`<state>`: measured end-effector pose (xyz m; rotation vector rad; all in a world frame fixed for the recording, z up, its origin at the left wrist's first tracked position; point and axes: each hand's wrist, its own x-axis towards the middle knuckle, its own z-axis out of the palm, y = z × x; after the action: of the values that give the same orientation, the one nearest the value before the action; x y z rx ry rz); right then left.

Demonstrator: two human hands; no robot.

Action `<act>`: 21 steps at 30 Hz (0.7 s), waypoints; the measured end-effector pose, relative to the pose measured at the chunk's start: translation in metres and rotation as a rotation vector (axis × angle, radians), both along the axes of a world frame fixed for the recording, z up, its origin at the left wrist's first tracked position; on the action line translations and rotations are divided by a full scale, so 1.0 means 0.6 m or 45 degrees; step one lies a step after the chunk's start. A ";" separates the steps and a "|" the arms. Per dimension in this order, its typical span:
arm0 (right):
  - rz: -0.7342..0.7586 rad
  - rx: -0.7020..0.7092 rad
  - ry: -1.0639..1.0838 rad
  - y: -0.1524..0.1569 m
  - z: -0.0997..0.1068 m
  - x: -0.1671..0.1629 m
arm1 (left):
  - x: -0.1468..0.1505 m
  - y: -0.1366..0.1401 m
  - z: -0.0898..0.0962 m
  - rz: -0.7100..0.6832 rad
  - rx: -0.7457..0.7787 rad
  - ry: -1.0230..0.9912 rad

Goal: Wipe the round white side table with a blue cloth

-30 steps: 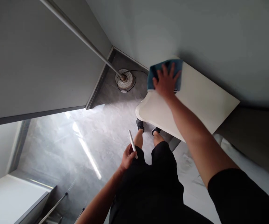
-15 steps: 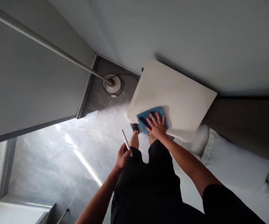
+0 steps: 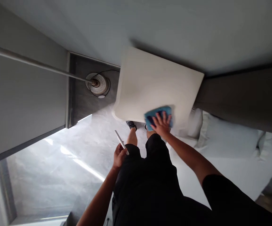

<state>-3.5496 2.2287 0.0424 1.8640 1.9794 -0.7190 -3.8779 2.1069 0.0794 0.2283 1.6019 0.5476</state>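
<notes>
My right hand (image 3: pixel 161 125) lies flat with its fingers spread on a blue cloth (image 3: pixel 167 110) with a dark patch. The cloth rests on the near part of a cream-coloured tabletop (image 3: pixel 156 80) with a rounded left corner, against the wall. Lower and to the left, my left hand (image 3: pixel 119 156) is closed round a slim white stick (image 3: pixel 120 138), pen-like in shape, which points up and to the left. It is held in the air beside my knee, apart from the table. What the stick is I cannot make out.
Left of the table, a lamp-like pole (image 3: pixel 41 65) rises from a round patterned base (image 3: pixel 98 84) with a black cord. A bed with a white pillow (image 3: pixel 230 135) lies at the right, beside a dark headboard (image 3: pixel 244 97). My feet are by the table's front edge.
My right hand and the cloth have slid to the right over the tabletop. The view has turned, so the table and lamp base appear farther left. My left hand still grips the white stick.
</notes>
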 end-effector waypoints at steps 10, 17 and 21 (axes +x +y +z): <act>0.315 0.202 0.370 0.104 -0.025 -0.198 | 0.047 0.008 0.007 -0.147 -0.071 0.091; -0.209 0.305 0.139 -0.080 -0.036 0.207 | 0.102 0.042 -0.007 -0.066 -0.131 0.046; -0.340 0.399 0.021 -0.105 -0.039 0.320 | 0.142 0.061 -0.006 0.041 -0.167 -0.026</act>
<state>-3.3578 2.1658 0.0188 2.3443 1.9659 -0.5149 -3.7927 2.1434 0.0758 0.0987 1.6174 0.4655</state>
